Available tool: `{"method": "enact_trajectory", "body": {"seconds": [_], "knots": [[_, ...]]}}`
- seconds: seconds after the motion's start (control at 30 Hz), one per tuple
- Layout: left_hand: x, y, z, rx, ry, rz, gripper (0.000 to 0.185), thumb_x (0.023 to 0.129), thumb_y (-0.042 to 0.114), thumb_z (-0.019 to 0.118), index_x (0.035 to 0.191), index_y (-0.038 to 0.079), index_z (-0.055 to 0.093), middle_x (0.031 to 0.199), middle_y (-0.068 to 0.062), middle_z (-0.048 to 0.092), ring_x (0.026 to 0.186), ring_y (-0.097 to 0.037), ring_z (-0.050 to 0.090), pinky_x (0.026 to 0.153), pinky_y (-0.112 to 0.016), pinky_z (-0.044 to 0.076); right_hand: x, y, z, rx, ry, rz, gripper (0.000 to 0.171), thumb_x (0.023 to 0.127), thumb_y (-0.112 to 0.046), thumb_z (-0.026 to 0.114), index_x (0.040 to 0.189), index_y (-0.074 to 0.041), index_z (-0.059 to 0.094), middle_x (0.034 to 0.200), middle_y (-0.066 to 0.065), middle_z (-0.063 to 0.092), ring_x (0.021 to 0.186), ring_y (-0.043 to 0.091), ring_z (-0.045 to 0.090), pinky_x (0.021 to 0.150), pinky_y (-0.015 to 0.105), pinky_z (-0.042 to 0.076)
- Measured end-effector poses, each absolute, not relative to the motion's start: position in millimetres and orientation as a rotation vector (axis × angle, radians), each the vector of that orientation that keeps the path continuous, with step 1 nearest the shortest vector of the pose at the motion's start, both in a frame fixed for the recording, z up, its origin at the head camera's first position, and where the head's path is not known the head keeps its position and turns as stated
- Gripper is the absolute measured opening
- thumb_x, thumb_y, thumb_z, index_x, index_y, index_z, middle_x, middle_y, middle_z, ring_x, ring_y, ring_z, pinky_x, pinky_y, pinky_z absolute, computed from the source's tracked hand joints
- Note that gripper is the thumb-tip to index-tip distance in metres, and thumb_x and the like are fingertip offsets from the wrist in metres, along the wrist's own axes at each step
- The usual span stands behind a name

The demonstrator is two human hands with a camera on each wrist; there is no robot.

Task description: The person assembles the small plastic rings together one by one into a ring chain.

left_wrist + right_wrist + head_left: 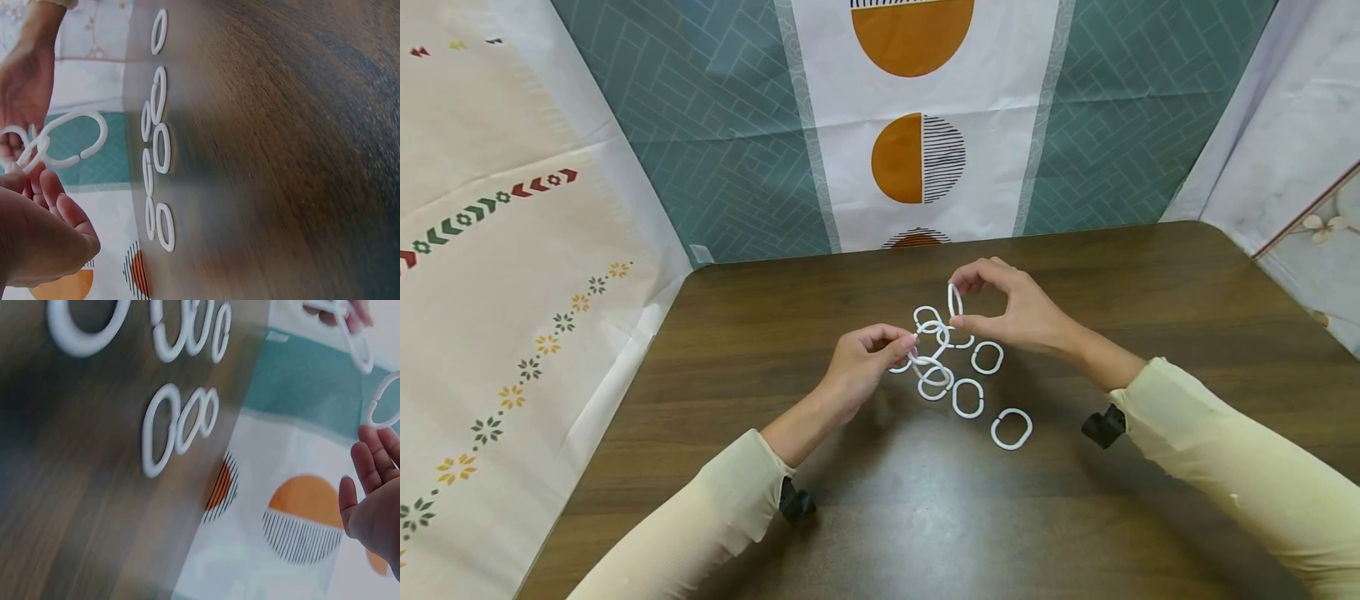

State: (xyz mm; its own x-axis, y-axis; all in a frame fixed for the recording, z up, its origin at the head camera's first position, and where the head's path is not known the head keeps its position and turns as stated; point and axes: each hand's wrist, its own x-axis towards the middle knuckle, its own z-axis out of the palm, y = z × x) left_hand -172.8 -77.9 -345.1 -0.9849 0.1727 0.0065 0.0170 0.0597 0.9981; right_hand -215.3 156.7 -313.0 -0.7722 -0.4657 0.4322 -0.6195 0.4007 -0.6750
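Note:
My left hand (904,343) pinches a short chain of linked white plastic rings (929,348) just above the brown table (1075,517). My right hand (961,305) pinches a single white ring (954,300) upright, a little above and to the right of that chain. The left wrist view has my left fingers (53,206) on the linked rings (62,140), with the right hand (25,81) beyond. In the right wrist view the single ring (382,400) stands above my right fingers (369,465), near the chain (356,340).
Several loose white rings lie flat on the table under and beside the hands, such as one ring (987,357), another (967,397) and a third (1011,428). Patterned sheets (917,158) hang behind and to both sides. Bare wood stretches toward me.

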Motion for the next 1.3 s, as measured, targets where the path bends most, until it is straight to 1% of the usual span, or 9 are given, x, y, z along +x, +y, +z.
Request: {"method": "enact_trajectory", "body": {"seconds": [0.1, 0.27, 0.4, 0.5, 0.67, 0.87, 1.07, 1.17, 1.3], "knots": [[-172.4, -77.0, -345.2, 0.202, 2.197, 2.059, 0.019, 0.089, 0.011, 0.068, 0.097, -0.007, 0.068, 0.075, 0.0, 0.064, 0.073, -0.014, 0.058, 0.071, -0.025, 0.051, -210.7, 145.5, -310.5, 1.026, -2.46, 1.372, 0.042, 0.077, -0.018, 0.08, 0.114, -0.013, 0.062, 0.103, 0.003, 0.059, 0.099, 0.021, 0.051, 0.091, 0.032, 0.038], [-170.8, -76.3, -344.5, 0.218, 2.199, 2.047, 0.016, 0.09, 0.011, 0.068, 0.096, -0.003, 0.069, 0.076, 0.0, 0.062, 0.08, -0.028, 0.059, 0.069, -0.023, 0.05, -203.2, 130.5, -308.4, 1.101, -2.443, 1.429, 0.043, 0.076, -0.018, 0.081, 0.114, -0.013, 0.062, 0.103, -0.002, 0.058, 0.099, 0.018, 0.05, 0.092, 0.034, 0.039], [-169.1, -76.6, -343.7, 0.24, 2.211, 2.032, 0.015, 0.091, 0.009, 0.067, 0.096, -0.005, 0.069, 0.075, 0.001, 0.062, 0.085, -0.036, 0.058, 0.072, -0.027, 0.05, -199.5, 123.7, -309.9, 1.149, -2.439, 1.442, 0.042, 0.076, -0.019, 0.081, 0.113, -0.014, 0.062, 0.102, -0.004, 0.058, 0.098, 0.016, 0.05, 0.09, 0.035, 0.04], [-168.2, -77.1, -344.0, 0.25, 2.225, 2.012, 0.015, 0.091, 0.008, 0.066, 0.096, -0.005, 0.069, 0.074, 0.002, 0.062, 0.082, -0.032, 0.058, 0.076, -0.034, 0.05, -198.1, 121.5, -312.0, 1.168, -2.432, 1.423, 0.041, 0.076, -0.021, 0.082, 0.112, -0.016, 0.062, 0.099, -0.005, 0.059, 0.097, 0.018, 0.051, 0.088, 0.035, 0.039], [-166.9, -78.5, -344.9, 0.256, 2.25, 1.982, 0.016, 0.091, 0.012, 0.067, 0.093, -0.003, 0.07, 0.073, 0.002, 0.062, 0.074, -0.015, 0.058, 0.08, -0.042, 0.049, -197.4, 120.9, -315.1, 1.17, -2.421, 1.37, 0.04, 0.075, -0.023, 0.082, 0.109, -0.017, 0.063, 0.096, -0.006, 0.058, 0.096, 0.02, 0.051, 0.089, 0.038, 0.035], [-165.0, -79.8, -345.3, 0.24, 2.268, 1.963, 0.015, 0.091, 0.014, 0.067, 0.092, -0.001, 0.071, 0.072, 0.0, 0.061, 0.074, -0.015, 0.058, 0.079, -0.041, 0.049, -195.6, 119.7, -315.8, 1.211, -2.413, 1.323, 0.042, 0.074, -0.02, 0.083, 0.11, -0.016, 0.062, 0.097, -0.006, 0.058, 0.096, 0.022, 0.051, 0.09, 0.043, 0.033], [-164.7, -80.8, -345.6, 0.243, 2.262, 1.979, 0.015, 0.091, 0.011, 0.067, 0.093, -0.002, 0.071, 0.072, 0.001, 0.06, 0.075, -0.018, 0.058, 0.079, -0.039, 0.049, -194.2, 117.9, -315.9, 1.227, -2.4, 1.285, 0.043, 0.073, -0.021, 0.083, 0.11, -0.016, 0.061, 0.097, -0.006, 0.058, 0.096, 0.02, 0.051, 0.089, 0.041, 0.033], [-164.7, -81.5, -344.2, 0.247, 2.25, 2.012, 0.016, 0.091, 0.012, 0.067, 0.094, -0.003, 0.071, 0.075, 0.0, 0.062, 0.08, -0.026, 0.058, 0.077, -0.034, 0.05, -194.5, 118.1, -318.6, 1.23, -2.432, 1.279, 0.042, 0.074, -0.022, 0.082, 0.109, -0.016, 0.061, 0.098, -0.004, 0.058, 0.096, 0.02, 0.051, 0.089, 0.04, 0.035], [-164.5, -83.5, -342.0, 0.264, 2.237, 2.029, 0.019, 0.09, 0.013, 0.068, 0.097, -0.005, 0.07, 0.081, -0.007, 0.065, 0.087, -0.035, 0.057, 0.075, -0.03, 0.05, -195.8, 121.0, -322.7, 1.236, -2.427, 1.17, 0.044, 0.072, -0.021, 0.082, 0.11, -0.013, 0.06, 0.098, -0.002, 0.059, 0.095, 0.017, 0.05, 0.086, 0.039, 0.033]]}}
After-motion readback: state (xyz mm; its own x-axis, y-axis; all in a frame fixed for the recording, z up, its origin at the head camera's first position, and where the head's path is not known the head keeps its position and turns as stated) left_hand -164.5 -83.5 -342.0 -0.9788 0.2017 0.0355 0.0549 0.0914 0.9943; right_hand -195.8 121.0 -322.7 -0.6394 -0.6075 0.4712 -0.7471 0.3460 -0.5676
